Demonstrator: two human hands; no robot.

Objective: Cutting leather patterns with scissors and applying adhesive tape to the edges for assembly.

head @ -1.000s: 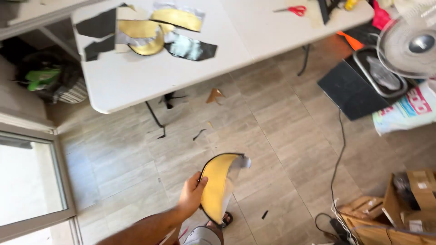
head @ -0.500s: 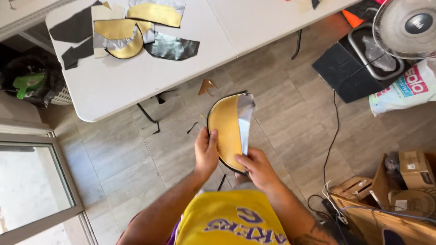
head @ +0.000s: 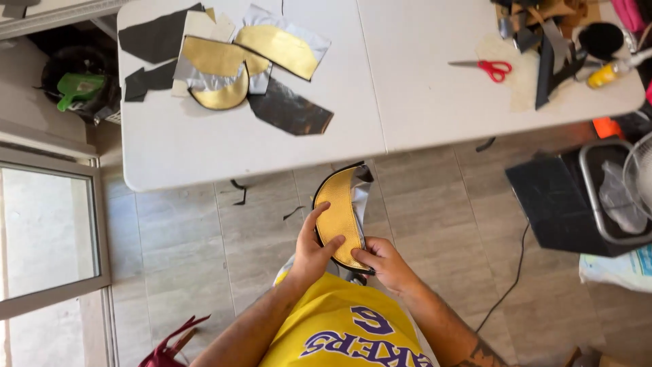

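Gold piece (head: 337,216): I see a crescent-shaped cutout, gold on its face, edged in black, with a silvery flap along its right side. It sits above the floor, just in front of the white table (head: 407,129). My left hand (head: 311,250) grips its left edge, thumb on the gold. My right hand (head: 382,261) pinches its lower tip.

A home craft workshop: white table (head: 407,129) strewn with cut gold pieces (head: 224,64) and scissors (head: 485,68).
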